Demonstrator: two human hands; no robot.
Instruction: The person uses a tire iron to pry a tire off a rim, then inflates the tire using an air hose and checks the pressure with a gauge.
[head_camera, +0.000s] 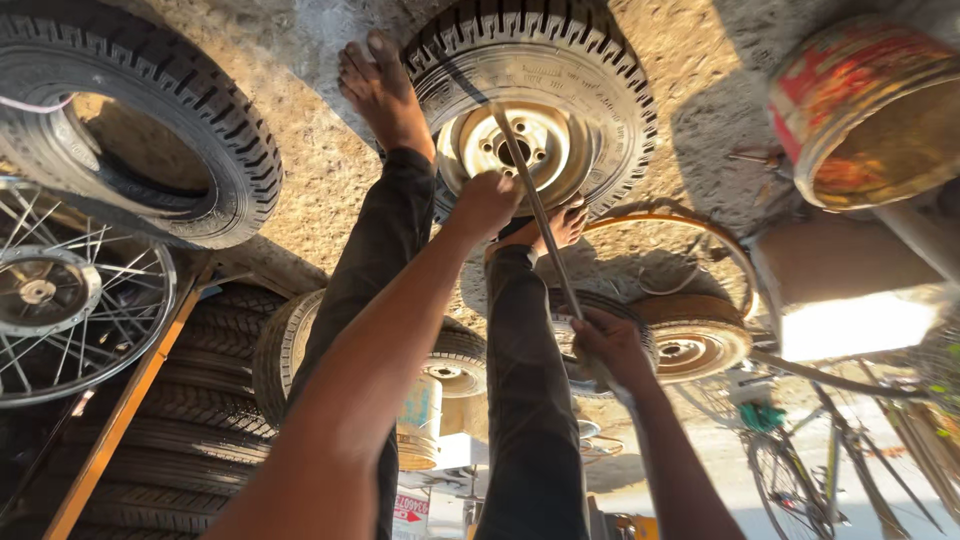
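Gripping long metal bar (540, 215) with both hands: left-of-centre hand (483, 203) closed higher up, nearer small wheel (530, 110) at top centre; lower-right hand (610, 345) closed on near end. Bar axis runs diagonally toward rim; bare feet brace tyre.

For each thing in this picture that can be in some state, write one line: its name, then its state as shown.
Left hand: closed around the metal bar.
Right hand: closed around the bar's other end.
Metal bar: gripped by both hands, its tip at the tyre's edge.
Small tyre: flat on the ground, mounted on its rim.
Bare feet: at the tyre's edges.
Spoked wheel: has no tyre.
Bare tyre: has no rim.
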